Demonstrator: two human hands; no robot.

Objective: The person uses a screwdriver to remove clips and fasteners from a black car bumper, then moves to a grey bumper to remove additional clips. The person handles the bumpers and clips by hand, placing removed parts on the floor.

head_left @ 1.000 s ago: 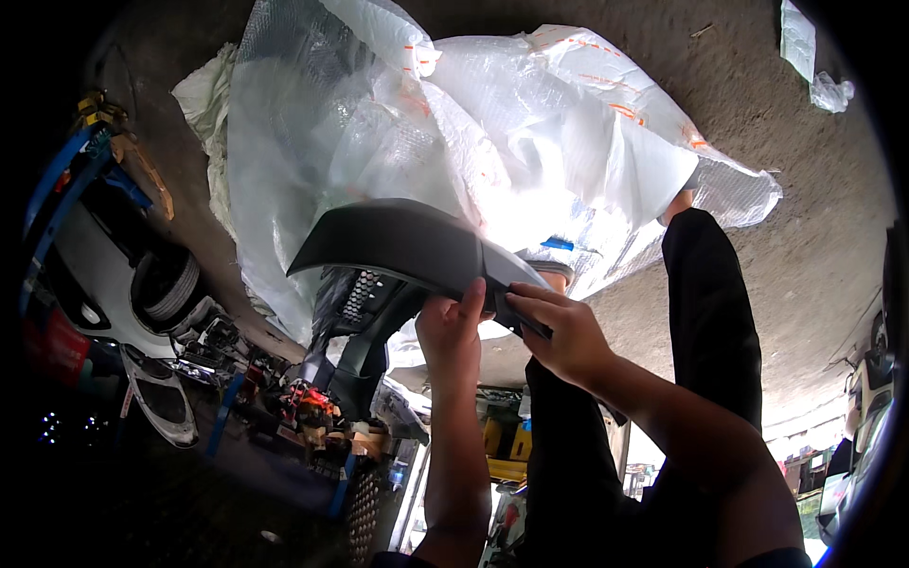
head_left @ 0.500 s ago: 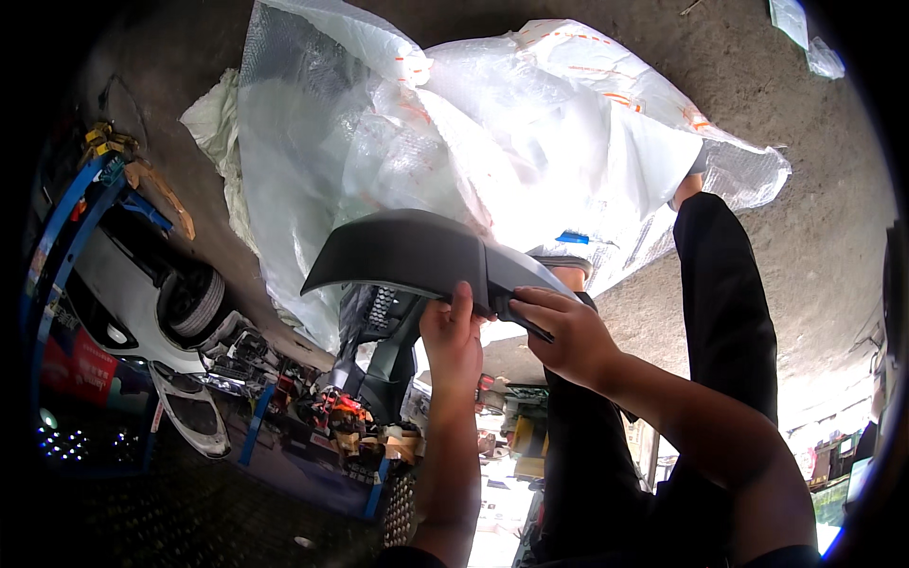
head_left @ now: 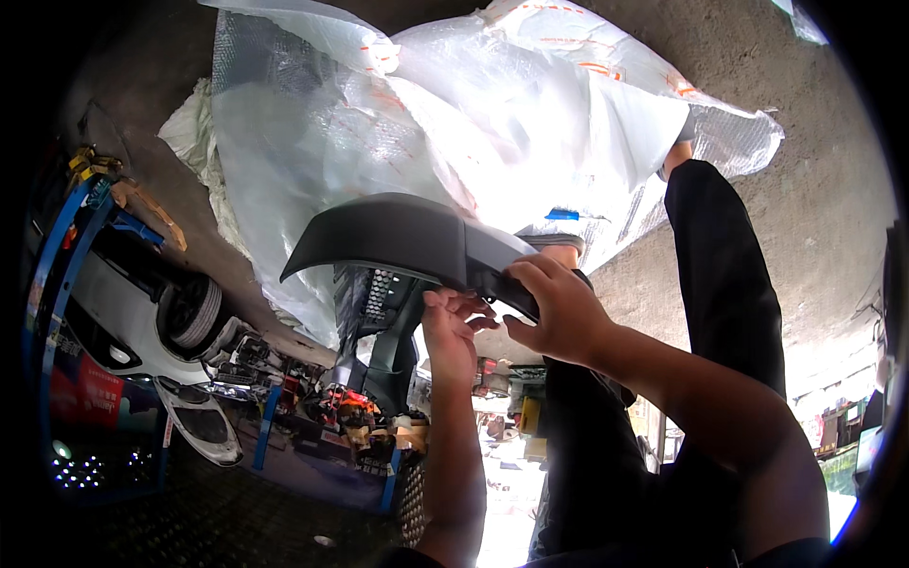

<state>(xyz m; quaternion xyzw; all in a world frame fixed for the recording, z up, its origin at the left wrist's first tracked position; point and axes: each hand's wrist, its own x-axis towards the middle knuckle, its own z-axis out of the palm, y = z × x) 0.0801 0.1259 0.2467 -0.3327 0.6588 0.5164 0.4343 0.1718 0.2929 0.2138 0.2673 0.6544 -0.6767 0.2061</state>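
Bumper, car, dark grey plastic, curved: held up at mid-view, nearer the wearer than the wrap behind. Listed left to right, placed by the bumper.

Far left of it: white car, front wheel exposed.
Behind it, spreading both ways: bubble wrap, crumpled, orange-marked.
Beneath its left half: honeycomb mesh, black.
At its lower edge: left hand, fingers half curled; whether they grip cannot be told.
On its right end: right hand, closed around it, fingers above, thumb below.

Progress, as judged: bumper out from the wrap; handling at the lower edge unfinished; remainder not shown.
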